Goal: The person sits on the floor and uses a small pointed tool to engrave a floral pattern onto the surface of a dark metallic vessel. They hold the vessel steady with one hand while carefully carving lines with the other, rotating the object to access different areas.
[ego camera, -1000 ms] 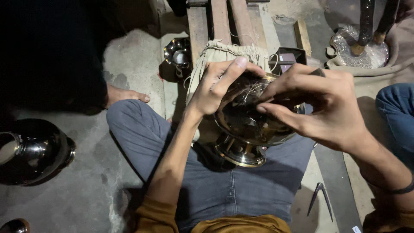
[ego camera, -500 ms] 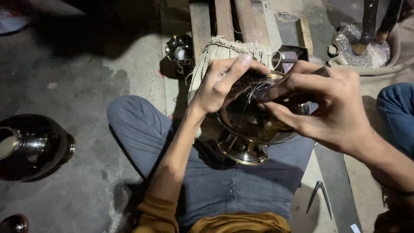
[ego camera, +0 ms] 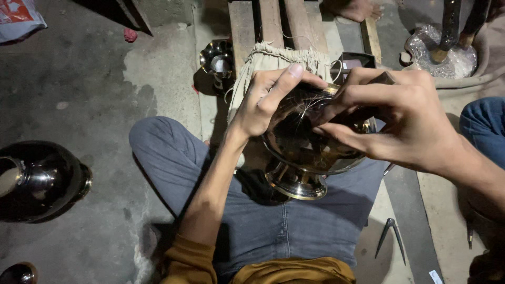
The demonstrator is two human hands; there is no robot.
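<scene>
A shiny brass footed bowl (ego camera: 305, 152) rests tilted on my lap over my grey trousers (ego camera: 173, 158). My left hand (ego camera: 268, 100) grips the bowl's left rim, fingers stretched across its top. My right hand (ego camera: 400, 118) is closed over the right rim, pinching a small dark tool against the bowl; the tool itself is mostly hidden under my fingers. Thin bright scratch lines show on the bowl's surface between my hands. A beige cloth bag (ego camera: 273, 66) lies just behind the bowl.
A large dark metal pot (ego camera: 39, 179) stands on the concrete floor at left. A small polished metal vessel (ego camera: 218, 60) sits near wooden planks (ego camera: 273, 21) at the top. Metal dividers (ego camera: 389, 236) lie at lower right. Another person's blue-trousered knee (ego camera: 484, 126) is at right.
The view has drawn closer to the bowl. My left fingers have slid further over the bowl's top, and my right hand has shifted slightly along the rim.
</scene>
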